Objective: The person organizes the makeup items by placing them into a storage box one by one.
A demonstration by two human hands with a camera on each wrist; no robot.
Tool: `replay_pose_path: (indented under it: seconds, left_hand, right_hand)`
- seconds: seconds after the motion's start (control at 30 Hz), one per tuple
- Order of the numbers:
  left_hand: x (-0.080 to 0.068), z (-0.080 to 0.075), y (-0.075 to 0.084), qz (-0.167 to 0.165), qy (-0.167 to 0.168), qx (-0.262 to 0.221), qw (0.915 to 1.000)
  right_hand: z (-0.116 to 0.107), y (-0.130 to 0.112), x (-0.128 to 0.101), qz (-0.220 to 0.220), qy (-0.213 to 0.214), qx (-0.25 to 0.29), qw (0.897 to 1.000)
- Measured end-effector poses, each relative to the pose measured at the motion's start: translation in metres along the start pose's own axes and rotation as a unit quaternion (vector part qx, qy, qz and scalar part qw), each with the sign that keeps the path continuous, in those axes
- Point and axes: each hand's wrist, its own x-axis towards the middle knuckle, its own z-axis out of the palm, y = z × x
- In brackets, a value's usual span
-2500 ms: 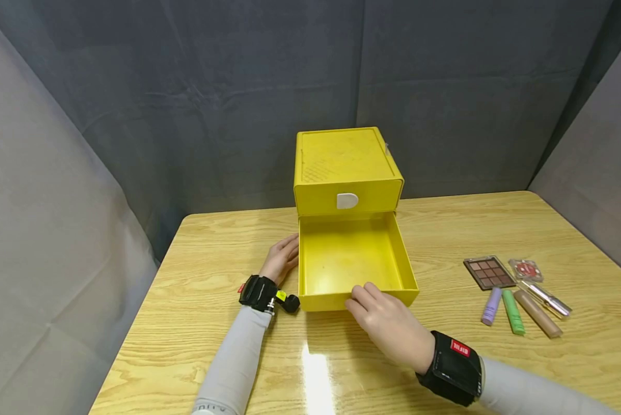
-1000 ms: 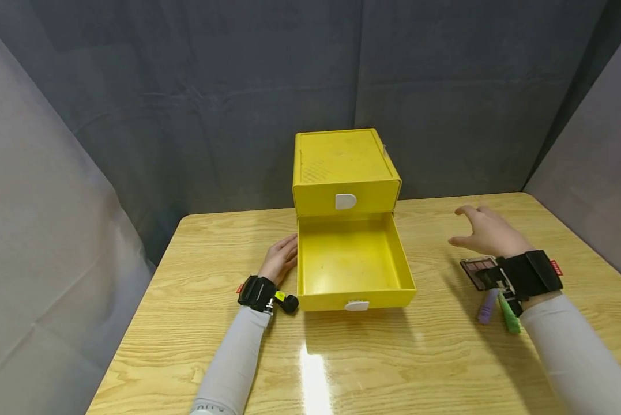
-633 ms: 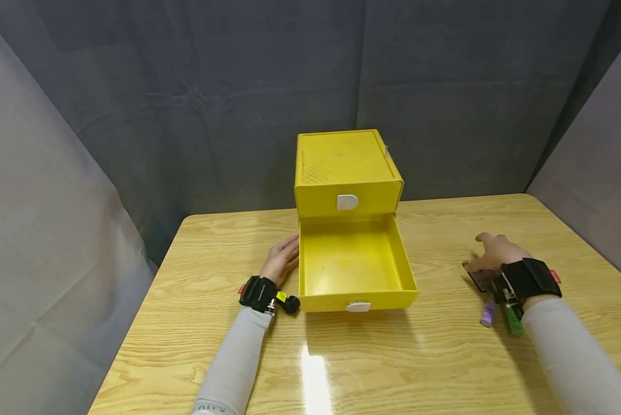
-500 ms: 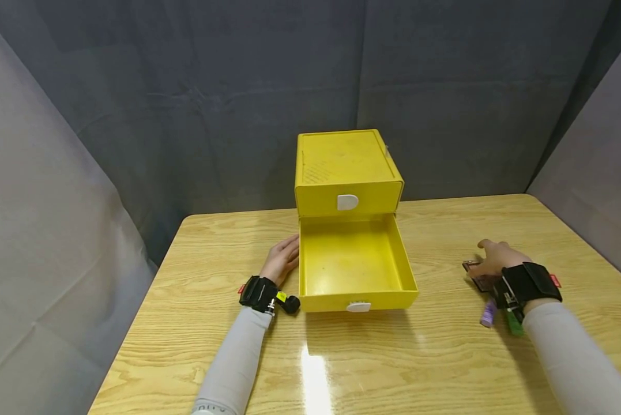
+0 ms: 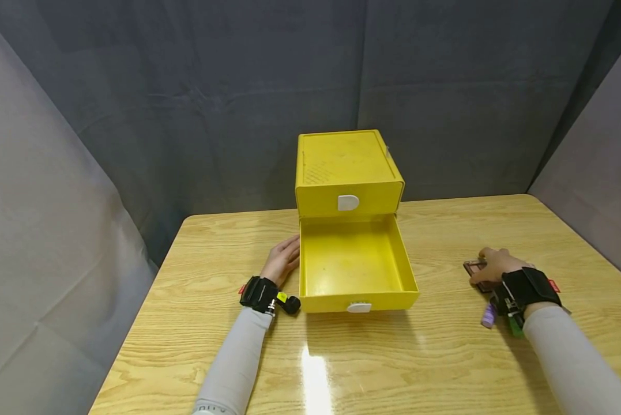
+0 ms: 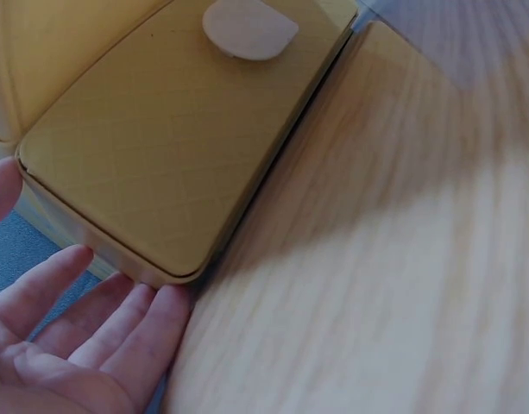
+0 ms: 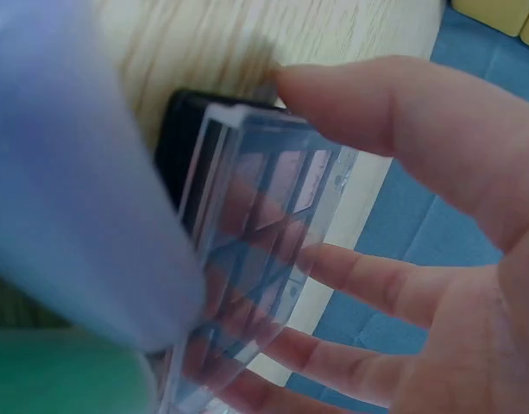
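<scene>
A yellow two-drawer box (image 5: 349,158) stands mid-table with its lower drawer (image 5: 326,304) pulled out. My left hand (image 5: 281,259) rests against the box's left side. In the left wrist view, its fingertips (image 6: 156,297) touch the yellow side edge and the fingers are fairly straight. On the right, my right hand (image 5: 497,266) straddles an eyeshadow palette (image 5: 473,268). The right wrist view shows the thumb at one edge of the clear-lidded palette (image 7: 273,190) and the fingers at another. A purple tube (image 5: 489,316) and a green tube (image 5: 515,325) lie partly under my right wrist.
The upper drawer, with a white handle (image 5: 348,202), is pushed in. The pulled-out drawer sticks forward over the wooden table (image 5: 211,259). Other cosmetics are mostly hidden behind my right wrist and sleeve. Grey cloth (image 5: 211,115) hangs behind the table.
My right hand has left the lower drawer's front, moved right over the cosmetics, and come down with thumb and fingers about the palette. The left hand has stayed at the box's side.
</scene>
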Motion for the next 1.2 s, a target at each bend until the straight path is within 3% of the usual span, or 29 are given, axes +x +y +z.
replay_pose_path:
  seconds: [0.63, 0.9, 1.07, 1.2]
  left_hand:
    - [-0.001, 0.001, -0.001, -0.003, -0.002, 0.004, 1.0000]
    - [0.000, -0.001, -0.001, -0.006, 0.004, 0.007, 0.9999]
    - [0.000, -0.002, -0.002, -0.003, 0.001, 0.009, 1.0000]
    - [0.000, -0.002, -0.001, -0.001, -0.001, 0.011, 0.9999]
  right_hand:
    - [-0.003, 0.002, 0.006, -0.042, 0.016, 0.020, 0.999]
    - [-0.038, -0.021, -0.006, -0.092, 0.075, 0.038, 0.992]
    - [-0.068, -0.050, -0.021, -0.148, 0.110, 0.053, 0.981]
    - [-0.091, -0.079, -0.038, -0.175, 0.146, 0.034, 0.973]
